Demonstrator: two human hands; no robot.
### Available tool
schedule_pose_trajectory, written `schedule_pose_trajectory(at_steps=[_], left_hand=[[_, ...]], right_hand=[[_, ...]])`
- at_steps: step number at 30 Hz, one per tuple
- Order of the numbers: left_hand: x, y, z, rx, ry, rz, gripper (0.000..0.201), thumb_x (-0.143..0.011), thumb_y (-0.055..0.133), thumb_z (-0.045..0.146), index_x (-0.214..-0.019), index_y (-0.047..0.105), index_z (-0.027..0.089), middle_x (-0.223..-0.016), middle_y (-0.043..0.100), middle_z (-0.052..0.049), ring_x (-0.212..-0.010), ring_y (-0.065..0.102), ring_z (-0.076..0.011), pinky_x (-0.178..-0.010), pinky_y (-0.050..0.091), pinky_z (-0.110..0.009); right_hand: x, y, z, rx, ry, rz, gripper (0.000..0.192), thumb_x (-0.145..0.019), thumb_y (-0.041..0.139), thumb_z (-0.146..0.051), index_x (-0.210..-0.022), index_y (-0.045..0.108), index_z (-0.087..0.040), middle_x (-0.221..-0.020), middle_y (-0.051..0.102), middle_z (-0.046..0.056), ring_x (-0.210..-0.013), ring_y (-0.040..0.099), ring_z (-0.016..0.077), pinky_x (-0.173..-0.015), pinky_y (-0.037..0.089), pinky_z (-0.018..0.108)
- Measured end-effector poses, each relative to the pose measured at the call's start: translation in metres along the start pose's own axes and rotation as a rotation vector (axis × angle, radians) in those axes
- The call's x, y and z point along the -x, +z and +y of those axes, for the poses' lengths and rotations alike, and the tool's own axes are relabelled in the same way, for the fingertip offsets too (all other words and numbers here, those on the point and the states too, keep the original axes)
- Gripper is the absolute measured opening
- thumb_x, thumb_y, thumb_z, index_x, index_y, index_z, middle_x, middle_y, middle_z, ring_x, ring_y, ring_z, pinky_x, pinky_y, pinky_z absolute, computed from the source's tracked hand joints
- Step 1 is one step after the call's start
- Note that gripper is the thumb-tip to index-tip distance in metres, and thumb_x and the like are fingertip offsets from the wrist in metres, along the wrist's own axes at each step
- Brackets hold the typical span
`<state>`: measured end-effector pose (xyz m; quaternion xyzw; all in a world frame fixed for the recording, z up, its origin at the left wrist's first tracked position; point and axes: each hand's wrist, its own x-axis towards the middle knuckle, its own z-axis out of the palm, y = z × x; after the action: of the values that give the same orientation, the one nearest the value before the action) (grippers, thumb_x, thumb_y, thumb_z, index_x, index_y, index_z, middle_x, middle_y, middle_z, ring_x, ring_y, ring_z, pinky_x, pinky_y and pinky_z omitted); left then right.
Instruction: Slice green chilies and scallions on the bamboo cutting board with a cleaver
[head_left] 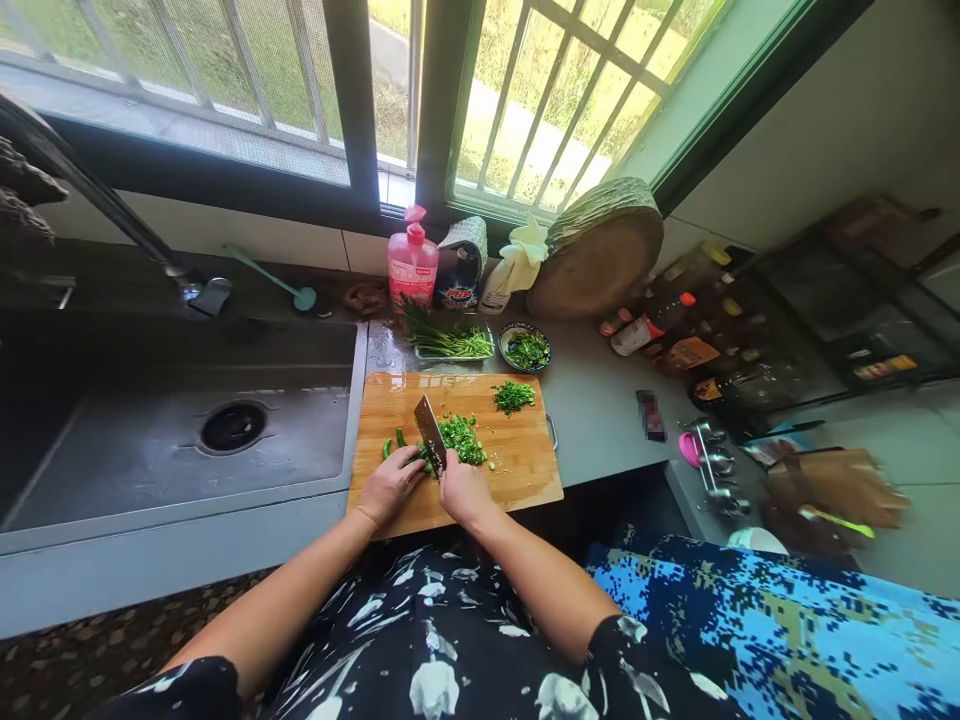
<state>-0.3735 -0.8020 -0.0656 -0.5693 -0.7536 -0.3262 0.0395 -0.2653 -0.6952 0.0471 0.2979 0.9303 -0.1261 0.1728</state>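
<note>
My right hand [466,492] is closed around the handle of a cleaver [430,428], its blade standing upright on a wooden cutting board [525,455]. Just left of the blade, the fingers of my left hand [388,487] press down on green chili peppers [400,437], which they partly hide. Chopped green chili [462,440] lies in a loose heap right of the blade, with small bits scattered around. A smaller pile of finely cut greens [514,397] sits at the board's far right corner.
Left is a steel sink [292,420]. Behind the board stand a tray of long green stalks [454,342], a patterned bowl of cut greens [526,348], a pink pump bottle [412,270] and a round wooden block [600,260]. Bottles [694,350] crowd the right; someone in blue camouflage cloth [765,620] is close by.
</note>
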Motion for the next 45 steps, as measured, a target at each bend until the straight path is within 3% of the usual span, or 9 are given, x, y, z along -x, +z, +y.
schedule_pose_trajectory(at_steps=[4,8,14,19,26,31,36,45], left_hand=[[0.001,0.001,-0.001,0.023,-0.009,-0.002,0.027,-0.088,0.043,0.031,-0.087,0.066,0.018,-0.102,0.062,-0.011,-0.098,0.058,-0.0208,-0.086,0.05,-0.034],[0.003,0.003,-0.002,0.044,-0.031,-0.019,0.027,-0.088,0.043,0.031,-0.088,0.066,0.019,-0.104,0.062,-0.01,-0.099,0.058,-0.0203,-0.086,0.05,-0.034],[0.007,0.007,-0.009,0.026,-0.067,-0.066,0.029,-0.088,0.042,0.032,-0.093,0.066,0.018,-0.11,0.059,-0.012,-0.103,0.057,-0.0219,-0.087,0.05,-0.036],[0.008,0.009,-0.013,0.029,-0.078,-0.081,0.031,-0.087,0.04,0.033,-0.094,0.067,0.019,-0.112,0.059,-0.013,-0.103,0.057,-0.0228,-0.086,0.05,-0.036],[0.008,0.01,-0.009,0.01,-0.07,-0.047,0.03,-0.087,0.041,0.033,-0.09,0.068,0.02,-0.109,0.061,-0.013,-0.101,0.058,-0.0222,-0.087,0.049,-0.037],[0.007,0.005,-0.006,0.058,-0.086,-0.005,0.026,-0.087,0.043,0.032,-0.091,0.067,0.022,-0.107,0.063,-0.009,-0.1,0.059,-0.0198,-0.087,0.05,-0.035],[0.008,0.005,-0.008,0.06,-0.063,0.016,0.027,-0.087,0.044,0.033,-0.097,0.065,0.019,-0.105,0.064,-0.011,-0.098,0.06,-0.0212,-0.085,0.052,-0.036],[0.004,-0.001,-0.007,0.048,-0.022,0.02,0.027,-0.087,0.045,0.033,-0.092,0.066,0.017,-0.102,0.065,-0.011,-0.096,0.061,-0.0207,-0.084,0.052,-0.034]], right_hand=[[0.008,-0.005,-0.001,-0.022,0.043,-0.034,0.025,-0.082,0.047,-0.019,-0.106,0.041,-0.014,-0.083,0.067,0.014,-0.077,0.066,0.025,-0.063,0.049,0.032],[0.008,0.005,-0.011,-0.039,0.067,-0.044,0.027,-0.081,0.047,-0.018,-0.106,0.041,-0.014,-0.085,0.067,0.014,-0.079,0.066,0.0252,-0.065,0.049,0.032],[-0.003,0.016,-0.023,0.051,0.029,-0.072,0.043,-0.079,0.047,-0.013,-0.119,0.032,-0.01,-0.082,0.067,0.015,-0.079,0.067,0.024,-0.067,0.05,0.032],[-0.01,0.009,-0.019,0.073,-0.028,-0.045,0.033,-0.083,0.043,-0.015,-0.115,0.035,-0.012,-0.083,0.067,0.015,-0.08,0.067,0.0228,-0.067,0.05,0.03],[-0.019,0.019,-0.014,0.067,-0.046,0.007,0.028,-0.082,0.045,-0.015,-0.109,0.039,-0.013,-0.079,0.068,0.012,-0.075,0.067,0.0236,-0.061,0.05,0.03],[-0.021,0.009,0.001,0.052,-0.052,0.004,0.024,-0.089,0.039,-0.025,-0.11,0.039,-0.015,-0.083,0.068,0.012,-0.076,0.066,0.0222,-0.063,0.049,0.029],[-0.011,-0.001,0.001,0.132,-0.119,0.065,0.03,-0.088,0.038,-0.02,-0.117,0.036,-0.013,-0.082,0.067,0.012,-0.074,0.066,0.023,-0.063,0.05,0.03],[0.003,-0.006,-0.007,0.214,-0.172,-0.043,0.031,-0.085,0.035,-0.011,-0.115,0.04,-0.008,-0.081,0.067,0.015,-0.074,0.067,0.0242,-0.061,0.052,0.031]])
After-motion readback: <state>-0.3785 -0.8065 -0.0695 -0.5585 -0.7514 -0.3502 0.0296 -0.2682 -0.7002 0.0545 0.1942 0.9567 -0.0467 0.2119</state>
